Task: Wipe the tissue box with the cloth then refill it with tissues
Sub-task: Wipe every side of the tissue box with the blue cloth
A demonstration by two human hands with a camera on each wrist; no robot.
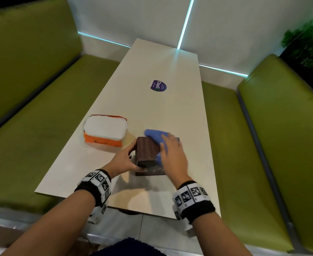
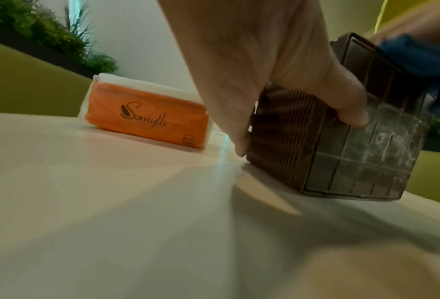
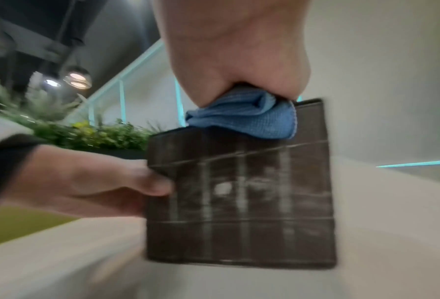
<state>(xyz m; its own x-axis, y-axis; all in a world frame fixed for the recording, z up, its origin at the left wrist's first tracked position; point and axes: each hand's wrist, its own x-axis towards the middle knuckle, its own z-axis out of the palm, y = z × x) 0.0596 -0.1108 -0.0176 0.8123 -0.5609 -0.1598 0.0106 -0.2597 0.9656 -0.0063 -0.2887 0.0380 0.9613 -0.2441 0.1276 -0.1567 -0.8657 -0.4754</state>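
Observation:
The brown woven tissue box (image 1: 147, 151) stands on its side on the table (image 1: 152, 108), its gridded, dusty base (image 2: 362, 153) turned toward me. My left hand (image 1: 129, 159) grips its left end, thumb on the base and fingers on the woven face (image 2: 280, 133). My right hand (image 1: 171, 150) holds a bunched blue cloth (image 1: 154, 135) and presses it onto the box's upper face. In the right wrist view the cloth (image 3: 244, 119) bulges from under my palm over the box (image 3: 239, 202). An orange-and-white tissue pack (image 1: 104, 133) lies left of the box.
A purple round sticker (image 1: 158, 85) sits mid-table, farther away. Green padded benches (image 1: 41, 117) flank both long sides of the table, and a wall closes the far end. Plants (image 1: 307, 43) stand behind the right bench. The tissue pack (image 2: 144, 115) lies close to my left hand.

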